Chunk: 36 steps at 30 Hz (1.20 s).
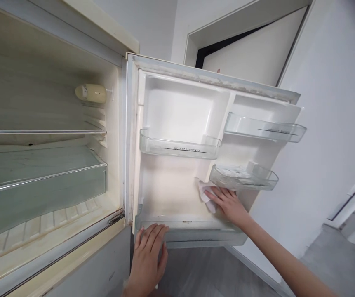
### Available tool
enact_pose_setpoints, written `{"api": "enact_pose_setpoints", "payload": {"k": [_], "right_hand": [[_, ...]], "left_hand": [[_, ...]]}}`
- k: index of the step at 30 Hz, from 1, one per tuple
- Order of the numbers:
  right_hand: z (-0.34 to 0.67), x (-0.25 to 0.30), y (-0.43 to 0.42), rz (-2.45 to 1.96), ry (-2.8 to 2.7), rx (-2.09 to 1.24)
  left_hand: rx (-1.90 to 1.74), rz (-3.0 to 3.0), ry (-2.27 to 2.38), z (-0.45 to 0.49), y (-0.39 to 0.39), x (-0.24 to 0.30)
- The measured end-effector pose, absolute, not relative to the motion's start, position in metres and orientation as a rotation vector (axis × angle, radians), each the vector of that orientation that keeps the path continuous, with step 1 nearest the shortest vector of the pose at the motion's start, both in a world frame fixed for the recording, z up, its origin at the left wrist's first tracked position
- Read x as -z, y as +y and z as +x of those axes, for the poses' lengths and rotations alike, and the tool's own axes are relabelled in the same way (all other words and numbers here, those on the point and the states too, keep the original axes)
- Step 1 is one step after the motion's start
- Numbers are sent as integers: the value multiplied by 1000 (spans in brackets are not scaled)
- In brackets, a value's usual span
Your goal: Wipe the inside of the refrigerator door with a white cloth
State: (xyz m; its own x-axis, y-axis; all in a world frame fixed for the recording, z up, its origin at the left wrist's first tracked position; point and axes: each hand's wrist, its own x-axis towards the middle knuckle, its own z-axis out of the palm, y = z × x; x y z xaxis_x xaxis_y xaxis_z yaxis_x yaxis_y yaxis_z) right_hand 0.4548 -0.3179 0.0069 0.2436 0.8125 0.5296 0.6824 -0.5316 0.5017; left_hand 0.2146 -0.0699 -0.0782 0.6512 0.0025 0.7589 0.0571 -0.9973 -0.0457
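Pressing a white cloth (204,193) flat against the inner wall of the open fridge door (177,185), the right hand (228,204) has its fingers extended over it, just below a small door shelf (242,177). The left hand (148,258) rests open, fingers spread, on the bottom door bin (192,235).

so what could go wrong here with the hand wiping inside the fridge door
The right hand presses a white cloth against the door liner just under a small clear door bin; an upward stroke could knock that bin off its mounts. The left hand leans on the bottom door shelf, and its weight might strain or crack the shelf.
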Motion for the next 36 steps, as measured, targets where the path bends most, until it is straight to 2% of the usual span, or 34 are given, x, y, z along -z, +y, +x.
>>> {"api": "enact_pose_setpoints", "payload": {"k": [5,11,13,15,20,27,31,36], "right_hand": [[458,-5,-319,2484,1413,-1184],[474,4,-330,2615,1081,-1792],[473,4,-330,2630,947,-1894],[469,1,-327,2667,861,-1821],[455,-7,-320,2760,879,-1372],[455,-5,-325,2702,1089,-1002],[463,-6,-322,2741,1077,-1068],[471,-11,-304,2962,664,-1263]], "left_hand": [[1293,-2808,-57,216,-69,77],[1294,-2840,-55,215,-70,77],[1303,-2825,-50,214,-69,77],[1298,-2808,-51,214,-69,77],[1282,-2794,-59,215,-71,76],[1283,-2859,-65,219,-73,78],[1249,-2889,-79,221,-73,82],[1212,-2927,-90,225,-75,84]]}}
